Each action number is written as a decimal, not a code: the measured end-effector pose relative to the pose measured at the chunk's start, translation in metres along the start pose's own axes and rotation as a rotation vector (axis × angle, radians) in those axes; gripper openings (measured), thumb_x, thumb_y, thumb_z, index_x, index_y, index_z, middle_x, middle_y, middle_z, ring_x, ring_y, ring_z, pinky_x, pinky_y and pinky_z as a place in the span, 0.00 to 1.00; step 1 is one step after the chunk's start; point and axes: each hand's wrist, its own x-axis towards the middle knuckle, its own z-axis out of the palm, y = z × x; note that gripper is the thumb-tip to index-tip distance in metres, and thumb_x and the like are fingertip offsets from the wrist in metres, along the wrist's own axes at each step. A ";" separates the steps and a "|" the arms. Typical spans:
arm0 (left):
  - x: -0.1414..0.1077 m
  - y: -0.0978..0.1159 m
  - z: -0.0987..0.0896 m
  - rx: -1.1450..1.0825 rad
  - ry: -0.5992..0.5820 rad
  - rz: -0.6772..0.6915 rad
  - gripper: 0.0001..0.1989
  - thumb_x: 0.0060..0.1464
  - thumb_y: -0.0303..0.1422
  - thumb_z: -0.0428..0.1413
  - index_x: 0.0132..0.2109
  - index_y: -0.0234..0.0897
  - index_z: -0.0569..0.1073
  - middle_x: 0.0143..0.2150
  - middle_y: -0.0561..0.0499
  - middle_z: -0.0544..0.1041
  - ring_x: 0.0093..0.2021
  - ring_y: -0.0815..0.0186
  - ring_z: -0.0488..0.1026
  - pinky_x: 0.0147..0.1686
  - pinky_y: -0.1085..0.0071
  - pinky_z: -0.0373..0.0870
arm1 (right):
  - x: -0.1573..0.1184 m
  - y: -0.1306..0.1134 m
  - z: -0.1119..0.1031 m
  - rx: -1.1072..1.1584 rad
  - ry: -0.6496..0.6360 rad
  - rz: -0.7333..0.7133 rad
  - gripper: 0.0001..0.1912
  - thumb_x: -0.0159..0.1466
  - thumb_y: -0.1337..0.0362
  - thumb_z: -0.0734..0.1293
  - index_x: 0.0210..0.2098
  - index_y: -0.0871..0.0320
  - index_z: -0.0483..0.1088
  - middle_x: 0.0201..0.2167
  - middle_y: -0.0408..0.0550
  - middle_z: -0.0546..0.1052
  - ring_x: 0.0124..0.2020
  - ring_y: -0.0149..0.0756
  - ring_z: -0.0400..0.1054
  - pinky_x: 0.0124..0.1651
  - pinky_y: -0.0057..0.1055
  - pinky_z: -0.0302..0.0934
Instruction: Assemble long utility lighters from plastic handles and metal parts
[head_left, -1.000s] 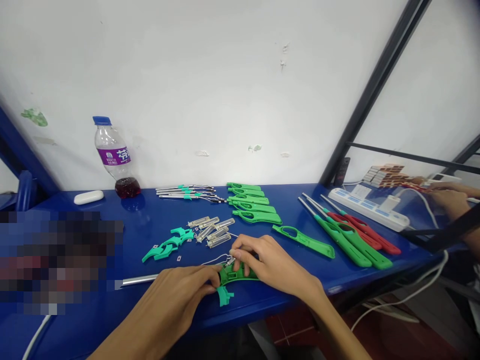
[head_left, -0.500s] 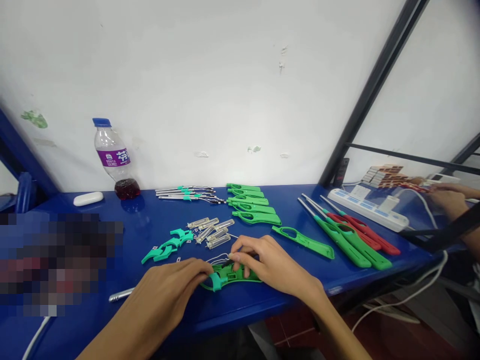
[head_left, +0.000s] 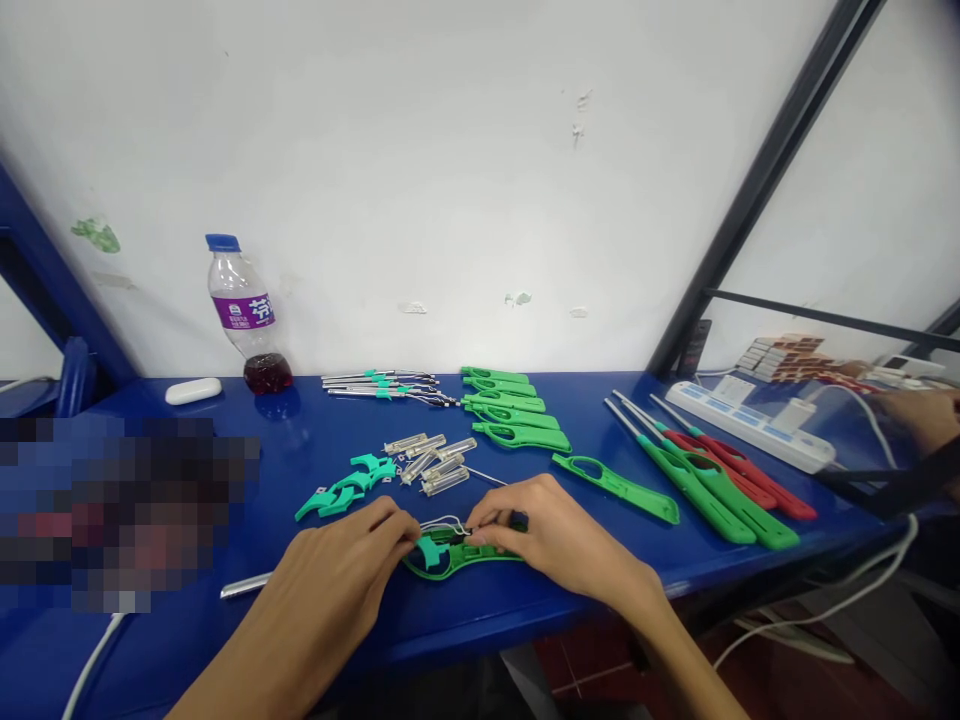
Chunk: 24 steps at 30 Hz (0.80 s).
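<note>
A green handle shell [head_left: 450, 566] lies at the table's front edge, with a teal trigger piece [head_left: 433, 550] at its left end. My left hand [head_left: 360, 550] has its fingers bent together at that left end, on the shell and trigger; a metal rod [head_left: 246, 586] sticks out to its left. Thumb and fingers of my right hand [head_left: 536, 530] pinch over the shell's middle, by white wires [head_left: 448, 520] and a small dark part; exactly what they grip is hidden. Clear lighter tanks [head_left: 442, 465] and teal triggers [head_left: 349, 492] lie just behind.
Green shells [head_left: 521, 435] and metal rods [head_left: 382, 385] lie at the back. Right of them are a loose shell [head_left: 622, 490], assembled lighters [head_left: 697, 490] and a power strip [head_left: 750, 425]. A bottle [head_left: 247, 320] and white case [head_left: 193, 391] stand left. Another person's hand [head_left: 926, 420] is far right.
The view has shifted slightly, moving the scene rightward. My right fingers have drawn closer together over the shell, and my left fingers have lifted a little near the trigger.
</note>
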 end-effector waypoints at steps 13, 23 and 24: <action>0.001 0.003 0.005 0.047 0.057 -0.043 0.17 0.70 0.27 0.46 0.50 0.43 0.79 0.46 0.49 0.82 0.39 0.58 0.84 0.32 0.69 0.75 | 0.002 -0.003 0.010 0.171 0.148 0.054 0.08 0.67 0.58 0.74 0.36 0.54 0.84 0.28 0.42 0.83 0.24 0.33 0.75 0.31 0.27 0.66; 0.001 0.002 0.005 -0.034 0.233 -0.005 0.15 0.72 0.30 0.46 0.46 0.44 0.78 0.43 0.52 0.83 0.38 0.62 0.83 0.31 0.72 0.71 | 0.006 -0.010 0.015 0.441 0.201 0.127 0.14 0.59 0.52 0.80 0.34 0.57 0.85 0.21 0.43 0.80 0.21 0.34 0.74 0.27 0.29 0.66; 0.001 0.002 0.005 -0.034 0.252 0.004 0.15 0.72 0.30 0.47 0.46 0.44 0.78 0.42 0.53 0.83 0.38 0.62 0.83 0.31 0.72 0.71 | 0.006 -0.010 0.015 0.454 0.199 0.129 0.14 0.58 0.52 0.80 0.33 0.57 0.85 0.20 0.43 0.80 0.21 0.34 0.74 0.27 0.29 0.66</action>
